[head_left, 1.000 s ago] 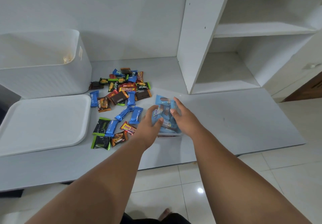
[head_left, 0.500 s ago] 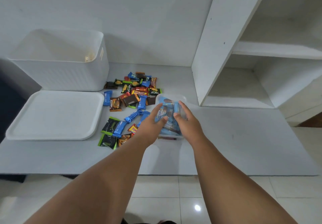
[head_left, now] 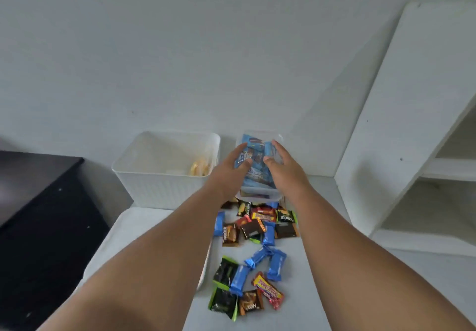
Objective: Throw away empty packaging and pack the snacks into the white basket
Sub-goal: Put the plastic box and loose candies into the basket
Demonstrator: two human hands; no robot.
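Raised since the earlier frame: clear tub (head_left: 257, 194), then low over the table (head_left: 329, 292), now held up just right of the white basket (head_left: 154, 189), not yet over it. Left hand (head_left: 226, 173) and right hand (head_left: 286, 173) clasp opposite sides, fingers curved round the walls, thumbs in front. Blue packets (head_left: 253, 162) fill the tub. Loose snacks (head_left: 257, 230) lie below on the table. Tub judged light, thin-walled, smooth; likely to flex or slip if squeezed. Best held at both side walls near the rim, as now, for tipping.
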